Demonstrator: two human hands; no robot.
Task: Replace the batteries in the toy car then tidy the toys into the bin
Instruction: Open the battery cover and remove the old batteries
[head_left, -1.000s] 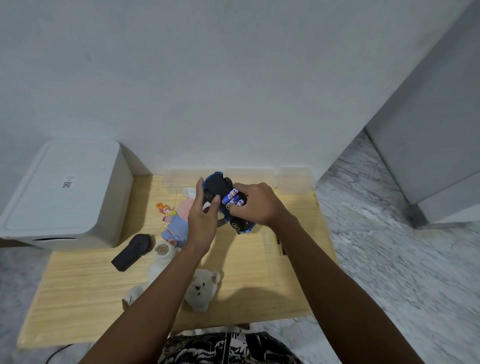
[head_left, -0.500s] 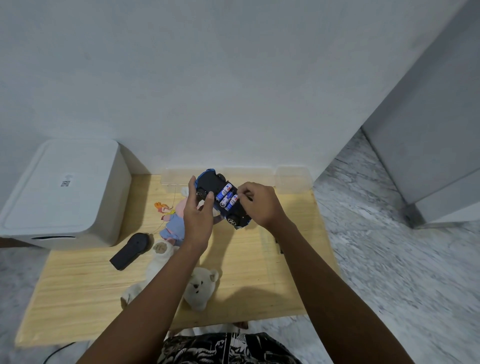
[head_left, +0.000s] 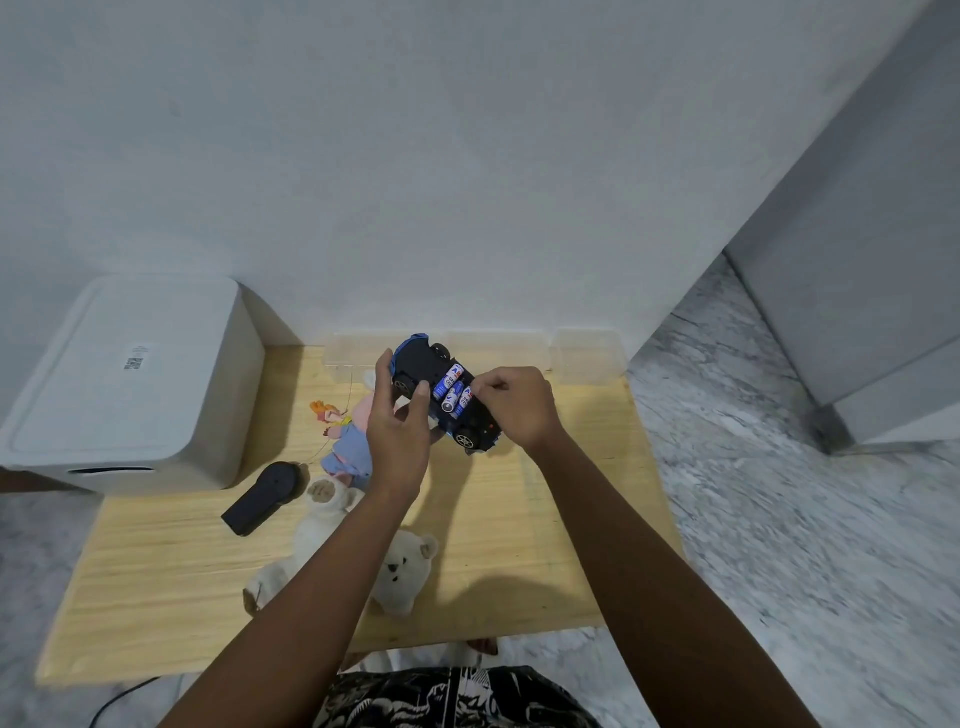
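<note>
A blue toy car (head_left: 422, 360) is held upside down above the wooden table (head_left: 519, 545), its black underside up. Three blue-and-white batteries (head_left: 453, 393) lie side by side in its uncovered battery bay. My left hand (head_left: 397, 434) grips the car's near side, thumb by a wheel. My right hand (head_left: 517, 405) holds the car's right side, its fingertips pinched at the rightmost battery. A clear plastic bin (head_left: 584, 353) stands at the table's back edge against the wall.
On the table lie a black remote (head_left: 262, 499), a pink doll in a blue dress (head_left: 345, 439) and a white teddy bear (head_left: 402, 571), partly under my left forearm. A white box appliance (head_left: 132, 384) stands at the left. Marble floor surrounds the table.
The car has shifted slightly left and up in both hands. My right fingers slid off the battery bay toward its right edge, showing all three batteries.
</note>
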